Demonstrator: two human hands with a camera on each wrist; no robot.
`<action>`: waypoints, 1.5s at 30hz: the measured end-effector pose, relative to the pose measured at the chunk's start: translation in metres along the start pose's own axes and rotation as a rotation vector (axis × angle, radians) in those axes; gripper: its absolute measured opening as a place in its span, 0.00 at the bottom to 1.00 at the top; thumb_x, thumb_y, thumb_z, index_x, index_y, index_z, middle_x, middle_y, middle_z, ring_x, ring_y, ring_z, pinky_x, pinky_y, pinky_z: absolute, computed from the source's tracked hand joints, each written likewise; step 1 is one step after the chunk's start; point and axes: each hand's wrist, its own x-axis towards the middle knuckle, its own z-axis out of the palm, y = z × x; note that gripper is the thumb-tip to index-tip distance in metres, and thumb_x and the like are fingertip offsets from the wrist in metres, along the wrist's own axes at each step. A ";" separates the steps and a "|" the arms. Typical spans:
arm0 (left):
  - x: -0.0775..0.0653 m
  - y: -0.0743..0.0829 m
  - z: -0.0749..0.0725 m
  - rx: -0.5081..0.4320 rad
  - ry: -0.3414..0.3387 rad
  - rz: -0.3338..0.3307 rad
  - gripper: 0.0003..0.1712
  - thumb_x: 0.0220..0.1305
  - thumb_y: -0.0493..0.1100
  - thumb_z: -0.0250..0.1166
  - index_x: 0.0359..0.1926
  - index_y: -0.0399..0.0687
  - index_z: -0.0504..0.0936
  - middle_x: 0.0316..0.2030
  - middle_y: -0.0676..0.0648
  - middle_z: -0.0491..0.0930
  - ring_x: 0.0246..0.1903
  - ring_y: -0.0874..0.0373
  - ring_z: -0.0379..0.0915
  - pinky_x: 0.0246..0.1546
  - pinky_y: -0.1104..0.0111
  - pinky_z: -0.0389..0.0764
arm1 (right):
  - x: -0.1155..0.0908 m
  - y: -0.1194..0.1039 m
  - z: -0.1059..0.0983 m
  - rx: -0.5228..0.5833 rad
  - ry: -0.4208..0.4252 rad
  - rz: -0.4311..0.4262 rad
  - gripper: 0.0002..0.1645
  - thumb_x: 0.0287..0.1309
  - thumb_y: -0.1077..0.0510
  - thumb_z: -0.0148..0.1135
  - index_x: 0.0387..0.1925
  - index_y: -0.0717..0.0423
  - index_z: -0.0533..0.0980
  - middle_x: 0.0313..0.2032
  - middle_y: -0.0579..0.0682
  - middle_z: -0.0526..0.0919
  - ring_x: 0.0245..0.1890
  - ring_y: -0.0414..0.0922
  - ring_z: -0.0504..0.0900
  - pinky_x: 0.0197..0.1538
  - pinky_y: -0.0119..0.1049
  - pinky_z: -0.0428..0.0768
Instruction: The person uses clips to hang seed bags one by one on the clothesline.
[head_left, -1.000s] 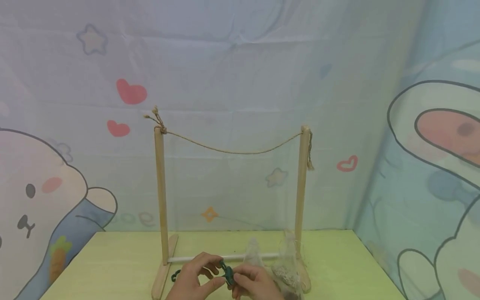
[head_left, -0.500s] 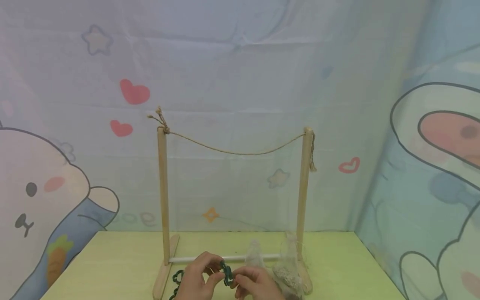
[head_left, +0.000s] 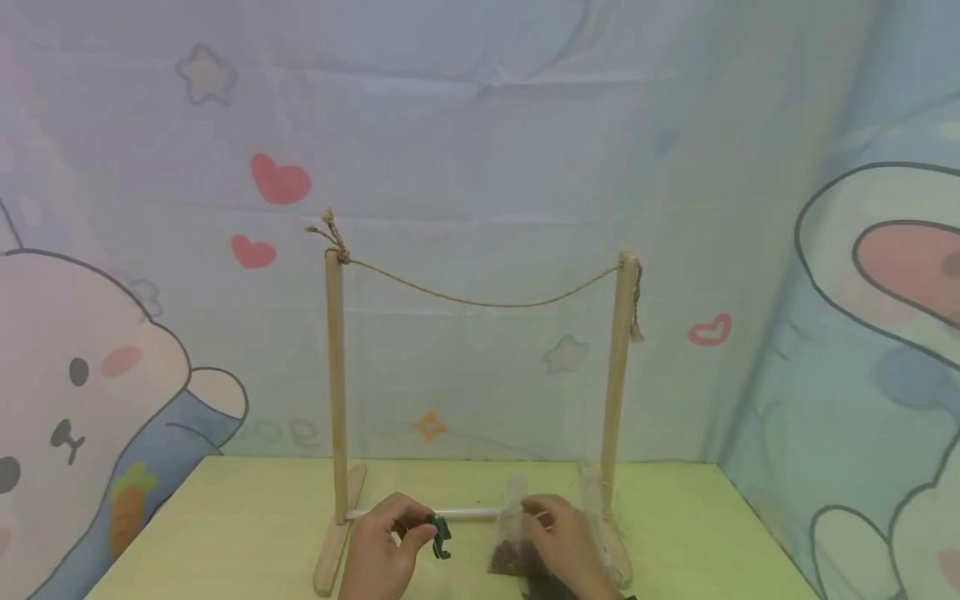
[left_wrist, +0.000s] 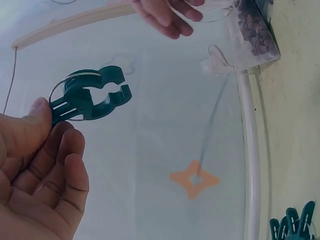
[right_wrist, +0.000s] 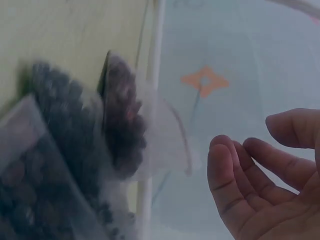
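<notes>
My left hand point(head_left: 384, 546) pinches a green clothespin point(left_wrist: 85, 97) by its handles between thumb and fingers. In the left wrist view its rounded jaws point away from the hand, with a small gap at their tips. My right hand point(right_wrist: 272, 177) holds nothing; its fingers are loosely bent and the thumb stands apart. It hovers near a clear bag of dark reddish dried pieces point(right_wrist: 122, 117), beside the bag's see-through top. Two more clear bags point(right_wrist: 62, 130) with dark contents lie alongside, blurred in the right wrist view. From the head view, the right hand partly covers the bags.
A wooden frame stands on the pale table point(head_left: 247, 517), its left post point(head_left: 337, 383) and right post point(head_left: 618, 383) joined by a sagging twine point(head_left: 487, 304). A white rod point(head_left: 465, 513) runs low between them. Several green clothespins point(left_wrist: 295, 225) lie at the left wrist view's lower right.
My right hand has let go of the clothespin and moved right to the bags. The left hand keeps the clothespin, now held alone. The head view has shifted slightly.
</notes>
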 end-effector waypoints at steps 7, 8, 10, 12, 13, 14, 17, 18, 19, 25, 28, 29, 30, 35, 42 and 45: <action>0.006 0.000 0.002 -0.032 0.000 -0.073 0.06 0.55 0.34 0.75 0.29 0.48 0.87 0.29 0.53 0.84 0.24 0.66 0.74 0.28 0.73 0.77 | 0.003 0.014 -0.005 -0.027 0.029 0.137 0.17 0.64 0.62 0.63 0.52 0.68 0.81 0.46 0.62 0.87 0.38 0.50 0.87 0.35 0.40 0.85; 0.006 -0.001 0.002 -0.025 -0.001 -0.079 0.06 0.55 0.34 0.75 0.29 0.48 0.87 0.29 0.53 0.84 0.23 0.66 0.73 0.27 0.73 0.77 | 0.004 0.016 -0.005 -0.019 0.022 0.151 0.18 0.64 0.62 0.63 0.52 0.69 0.81 0.46 0.62 0.87 0.36 0.48 0.87 0.34 0.39 0.85; 0.007 -0.002 0.002 -0.014 -0.002 -0.090 0.06 0.54 0.34 0.76 0.28 0.47 0.86 0.28 0.53 0.84 0.23 0.67 0.73 0.27 0.73 0.76 | 0.004 0.018 -0.004 -0.004 0.006 0.172 0.20 0.65 0.61 0.63 0.54 0.70 0.80 0.45 0.62 0.87 0.33 0.46 0.86 0.32 0.38 0.83; 0.007 -0.003 0.002 0.000 -0.005 -0.100 0.07 0.54 0.33 0.76 0.27 0.46 0.86 0.27 0.52 0.84 0.23 0.67 0.72 0.27 0.73 0.76 | 0.005 0.021 -0.003 0.004 -0.020 0.182 0.21 0.66 0.60 0.62 0.55 0.72 0.79 0.46 0.64 0.87 0.32 0.44 0.85 0.32 0.39 0.83; 0.007 -0.004 0.001 0.009 -0.007 -0.105 0.07 0.54 0.33 0.76 0.27 0.46 0.86 0.27 0.52 0.84 0.23 0.67 0.72 0.27 0.73 0.76 | 0.006 0.022 -0.002 0.015 -0.040 0.188 0.23 0.66 0.60 0.62 0.56 0.73 0.78 0.47 0.65 0.86 0.32 0.44 0.85 0.33 0.40 0.84; 0.007 -0.004 0.001 0.019 -0.010 -0.109 0.07 0.54 0.33 0.76 0.27 0.46 0.86 0.27 0.52 0.84 0.23 0.68 0.72 0.27 0.73 0.76 | 0.006 0.024 -0.002 0.037 -0.065 0.197 0.24 0.67 0.60 0.61 0.57 0.75 0.76 0.49 0.68 0.85 0.31 0.45 0.86 0.34 0.41 0.85; 0.006 -0.005 -0.001 0.033 -0.025 -0.124 0.07 0.55 0.33 0.76 0.27 0.45 0.85 0.27 0.51 0.84 0.23 0.68 0.71 0.27 0.73 0.77 | 0.007 0.027 0.001 0.129 -0.138 0.230 0.30 0.68 0.61 0.59 0.61 0.82 0.70 0.54 0.75 0.80 0.30 0.48 0.86 0.36 0.45 0.86; 0.006 -0.005 -0.002 0.037 -0.031 -0.130 0.07 0.55 0.33 0.76 0.27 0.45 0.85 0.27 0.51 0.84 0.24 0.68 0.71 0.28 0.72 0.77 | 0.007 0.027 0.002 0.162 -0.158 0.244 0.31 0.69 0.61 0.58 0.63 0.84 0.67 0.55 0.77 0.79 0.30 0.48 0.87 0.36 0.46 0.86; 0.006 -0.005 -0.002 0.039 -0.037 -0.136 0.07 0.56 0.33 0.76 0.27 0.45 0.85 0.28 0.51 0.84 0.24 0.68 0.71 0.28 0.72 0.77 | 0.007 0.028 0.003 0.201 -0.171 0.260 0.33 0.69 0.61 0.58 0.64 0.86 0.65 0.56 0.79 0.78 0.29 0.48 0.86 0.35 0.46 0.87; 0.005 -0.005 -0.003 0.027 -0.063 -0.169 0.06 0.56 0.33 0.76 0.28 0.44 0.85 0.28 0.51 0.84 0.24 0.67 0.72 0.28 0.72 0.77 | 0.007 0.030 0.008 0.299 -0.181 0.301 0.37 0.70 0.62 0.58 0.65 0.89 0.59 0.55 0.80 0.77 0.28 0.48 0.86 0.33 0.44 0.86; 0.005 -0.005 -0.003 0.018 -0.071 -0.170 0.06 0.57 0.33 0.75 0.28 0.43 0.85 0.28 0.50 0.84 0.25 0.67 0.73 0.29 0.71 0.78 | 0.008 0.031 0.009 0.328 -0.186 0.302 0.37 0.70 0.62 0.58 0.65 0.89 0.58 0.54 0.80 0.78 0.28 0.49 0.86 0.33 0.45 0.86; 0.005 -0.005 -0.003 0.016 -0.072 -0.168 0.06 0.57 0.33 0.75 0.29 0.43 0.85 0.29 0.50 0.84 0.25 0.67 0.74 0.29 0.71 0.78 | 0.008 0.032 0.009 0.336 -0.185 0.299 0.36 0.71 0.62 0.58 0.65 0.89 0.59 0.53 0.79 0.78 0.28 0.49 0.86 0.33 0.45 0.86; 0.005 -0.005 -0.003 0.016 -0.074 -0.166 0.06 0.57 0.33 0.75 0.29 0.43 0.85 0.29 0.50 0.84 0.25 0.66 0.74 0.29 0.71 0.78 | 0.008 0.032 0.009 0.341 -0.186 0.295 0.36 0.71 0.62 0.58 0.65 0.88 0.59 0.52 0.78 0.79 0.28 0.49 0.86 0.33 0.45 0.86; 0.005 -0.005 -0.003 0.018 -0.085 -0.171 0.05 0.58 0.33 0.75 0.29 0.43 0.85 0.29 0.50 0.84 0.25 0.66 0.74 0.29 0.71 0.78 | 0.007 0.035 0.007 0.318 -0.191 0.268 0.31 0.70 0.61 0.59 0.62 0.84 0.66 0.44 0.65 0.84 0.27 0.46 0.84 0.30 0.41 0.84; 0.005 -0.002 -0.002 0.030 -0.067 -0.172 0.06 0.57 0.33 0.75 0.28 0.43 0.86 0.28 0.51 0.83 0.25 0.67 0.73 0.29 0.71 0.77 | 0.007 0.028 0.000 0.205 -0.202 0.142 0.10 0.67 0.60 0.62 0.38 0.66 0.81 0.29 0.49 0.82 0.24 0.43 0.80 0.26 0.35 0.80; 0.005 0.000 -0.002 0.037 -0.043 -0.161 0.07 0.56 0.31 0.76 0.28 0.44 0.86 0.27 0.52 0.83 0.24 0.67 0.73 0.28 0.72 0.77 | 0.008 0.021 -0.003 0.167 -0.201 0.092 0.08 0.66 0.60 0.64 0.34 0.63 0.83 0.27 0.48 0.83 0.21 0.40 0.77 0.25 0.32 0.77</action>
